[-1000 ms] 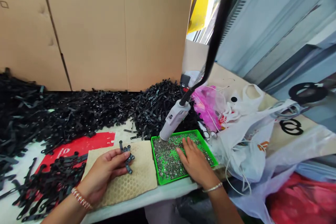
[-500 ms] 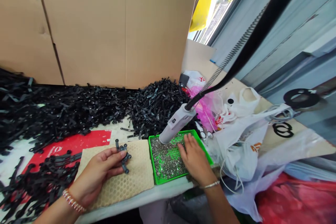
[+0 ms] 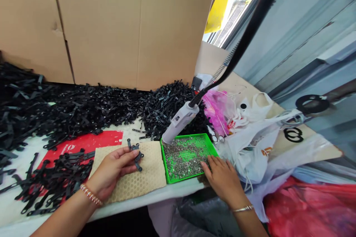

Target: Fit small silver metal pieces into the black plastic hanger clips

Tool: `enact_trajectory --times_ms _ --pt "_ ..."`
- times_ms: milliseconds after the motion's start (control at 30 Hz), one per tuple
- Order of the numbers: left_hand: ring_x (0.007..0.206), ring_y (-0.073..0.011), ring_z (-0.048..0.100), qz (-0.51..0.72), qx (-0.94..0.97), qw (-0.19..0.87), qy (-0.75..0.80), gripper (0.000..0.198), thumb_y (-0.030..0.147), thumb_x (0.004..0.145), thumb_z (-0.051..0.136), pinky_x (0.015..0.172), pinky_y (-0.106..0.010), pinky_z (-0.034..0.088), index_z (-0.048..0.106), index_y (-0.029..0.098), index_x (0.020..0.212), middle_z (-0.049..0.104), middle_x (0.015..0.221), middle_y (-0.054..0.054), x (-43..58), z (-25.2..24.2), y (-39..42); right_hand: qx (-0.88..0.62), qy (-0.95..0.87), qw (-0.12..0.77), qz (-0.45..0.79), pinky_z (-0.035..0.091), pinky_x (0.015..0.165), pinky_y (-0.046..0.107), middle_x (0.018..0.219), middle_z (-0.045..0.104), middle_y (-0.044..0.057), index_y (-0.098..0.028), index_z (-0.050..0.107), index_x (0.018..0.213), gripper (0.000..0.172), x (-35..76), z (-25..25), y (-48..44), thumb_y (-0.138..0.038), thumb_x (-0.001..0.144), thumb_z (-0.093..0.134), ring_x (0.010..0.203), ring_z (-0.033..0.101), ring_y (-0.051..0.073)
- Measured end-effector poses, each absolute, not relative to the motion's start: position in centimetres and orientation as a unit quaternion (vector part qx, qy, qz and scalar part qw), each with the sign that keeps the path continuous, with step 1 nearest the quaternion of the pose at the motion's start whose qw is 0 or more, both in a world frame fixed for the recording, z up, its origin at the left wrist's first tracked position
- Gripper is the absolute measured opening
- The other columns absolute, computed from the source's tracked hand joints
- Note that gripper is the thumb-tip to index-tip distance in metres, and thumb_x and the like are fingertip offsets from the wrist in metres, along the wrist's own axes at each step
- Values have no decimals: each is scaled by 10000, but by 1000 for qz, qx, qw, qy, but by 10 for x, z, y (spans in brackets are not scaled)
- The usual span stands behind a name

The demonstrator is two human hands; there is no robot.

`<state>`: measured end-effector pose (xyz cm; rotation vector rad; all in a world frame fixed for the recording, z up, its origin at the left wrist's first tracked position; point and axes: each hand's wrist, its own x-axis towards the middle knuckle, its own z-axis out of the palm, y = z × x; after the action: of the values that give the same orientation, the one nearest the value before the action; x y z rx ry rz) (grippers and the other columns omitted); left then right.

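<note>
My left hand (image 3: 112,170) pinches a small bunch of black plastic links (image 3: 137,158) with round holed ends, just above a tan honeycomb-patterned pad (image 3: 144,183). My right hand (image 3: 224,179) has its fingers stretched out and lies at the near right corner of a green tray (image 3: 164,168). Nothing shows in that hand, though its underside is hidden. Many small silvery metal pieces (image 3: 178,161), like nuts, are spread in the tray. A grey-white power screwdriver (image 3: 179,121) hangs tilted, its lower end over the tray's far left corner.
Loose black links (image 3: 63,172) lie left of the pad, partly on a red printed sheet (image 3: 102,139). Larger heaps of links (image 3: 169,103) run along a cardboard wall (image 3: 111,29). Plastic bags (image 3: 247,155) and scissors (image 3: 218,138) are right of the tray.
My right hand has drawn back from over the tray to its near right corner. The screwdriver has swung left towards the tray's far left corner. My left hand still holds the links.
</note>
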<state>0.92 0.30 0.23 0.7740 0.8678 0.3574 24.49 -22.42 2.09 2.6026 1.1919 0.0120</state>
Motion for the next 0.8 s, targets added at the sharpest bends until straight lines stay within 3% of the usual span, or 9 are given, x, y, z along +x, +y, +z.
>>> enact_trajectory --times_ms 133,233,300,433,500,700,800 --pt "682 -116 615 169 364 820 408 46 59 821 639 570 -172 566 670 92 821 652 841 -59 10 4 3 904 416 97 15 388 989 404 1330 499 164 -33 476 1322 512 252 23 -221 -379 986 305 1194 487 279" --pt "688 -123 626 168 360 825 403 53 52 832 625 566 -177 567 664 88 827 664 830 -72 10 6 1 905 413 101 11 442 913 397 1196 590 184 -38 568 1223 469 256 15 -214 -351 982 316 1074 563 299" --pt "694 -129 631 170 356 829 397 47 54 835 624 565 -183 569 659 85 833 670 825 -79 10 7 1 899 425 108 14 442 910 416 1138 613 193 -51 615 1153 451 251 6 -213 -349 980 324 1060 566 315" --pt "684 -124 632 178 362 825 396 44 59 840 623 556 -172 562 657 79 819 671 814 -79 10 5 1 875 480 54 25 411 962 406 1231 569 171 -67 572 1222 457 243 1 -218 -365 986 319 1131 526 288" --pt "669 -118 629 178 368 823 395 49 56 841 620 549 -166 559 658 76 817 671 807 -74 11 5 2 885 464 40 28 424 939 390 1199 585 175 -60 557 1234 459 246 6 -220 -363 988 317 1097 548 277" --pt "661 -121 634 170 362 825 399 54 54 845 615 546 -174 562 649 78 811 679 807 -78 11 10 1 918 380 117 1 466 809 381 1016 630 178 -67 631 1090 398 252 14 -214 -333 980 356 940 611 295" --pt "657 -119 632 177 360 825 398 51 46 841 617 551 -174 563 648 78 814 677 795 -72 10 10 0 915 398 70 -15 467 821 357 1054 620 163 -87 628 1110 395 241 14 -211 -340 980 354 967 597 269"
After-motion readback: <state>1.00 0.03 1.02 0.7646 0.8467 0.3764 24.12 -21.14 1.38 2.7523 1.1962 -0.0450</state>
